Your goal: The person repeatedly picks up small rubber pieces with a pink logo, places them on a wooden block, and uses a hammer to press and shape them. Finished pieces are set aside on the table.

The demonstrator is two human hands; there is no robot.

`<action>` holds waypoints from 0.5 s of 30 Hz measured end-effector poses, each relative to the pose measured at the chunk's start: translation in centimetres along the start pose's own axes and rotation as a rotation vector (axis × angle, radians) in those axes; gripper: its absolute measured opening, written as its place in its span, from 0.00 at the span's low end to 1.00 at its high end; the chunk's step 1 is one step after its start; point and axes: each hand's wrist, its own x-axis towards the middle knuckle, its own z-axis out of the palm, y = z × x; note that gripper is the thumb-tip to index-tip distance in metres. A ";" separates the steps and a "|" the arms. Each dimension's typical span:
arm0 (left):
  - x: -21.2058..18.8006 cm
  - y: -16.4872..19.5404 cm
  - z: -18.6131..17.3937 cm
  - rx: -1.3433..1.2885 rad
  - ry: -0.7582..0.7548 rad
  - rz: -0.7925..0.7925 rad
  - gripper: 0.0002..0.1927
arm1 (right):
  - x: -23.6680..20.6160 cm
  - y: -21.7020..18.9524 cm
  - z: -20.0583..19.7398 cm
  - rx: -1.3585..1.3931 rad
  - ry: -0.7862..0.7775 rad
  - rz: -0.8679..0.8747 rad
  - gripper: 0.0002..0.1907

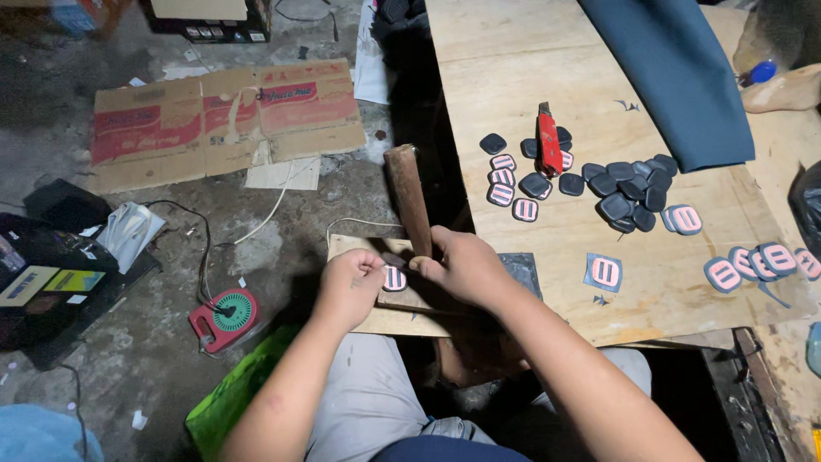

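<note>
At frame centre, your left hand (352, 287) pinches a small rounded-square dark patch with pink bars (394, 278), fingers closed on its left edge, pressing it onto a small plywood work board (385, 318) over your lap. Your right hand (457, 265) is clamped around the lower end of a brown wooden tool handle (409, 198), which stands tilted over the patch; the tool's head is hidden.

Progress, as I judge it: on the large plywood table (547, 103) at right lie a pile of dark blank patches (629, 190), several finished pink-barred ones (753, 263) and one uncut piece on blue backing (604, 272). A red utility knife (548, 141) rests among them, below a blue fabric sheet (676, 73). Many blanks look unprocessed.
</note>
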 end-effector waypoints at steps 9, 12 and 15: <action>-0.4 0.4 0.5 -0.032 0.111 -0.104 0.06 | -1.6 0.5 0.5 -0.025 0.105 -0.125 0.19; 0.0 0.7 0.2 -0.145 -0.013 -0.101 0.04 | -1.2 0.1 0.2 -0.004 0.090 -0.057 0.19; -0.8 1.7 0.2 0.192 0.056 0.061 0.04 | -0.5 -0.2 0.0 0.037 -0.018 0.095 0.19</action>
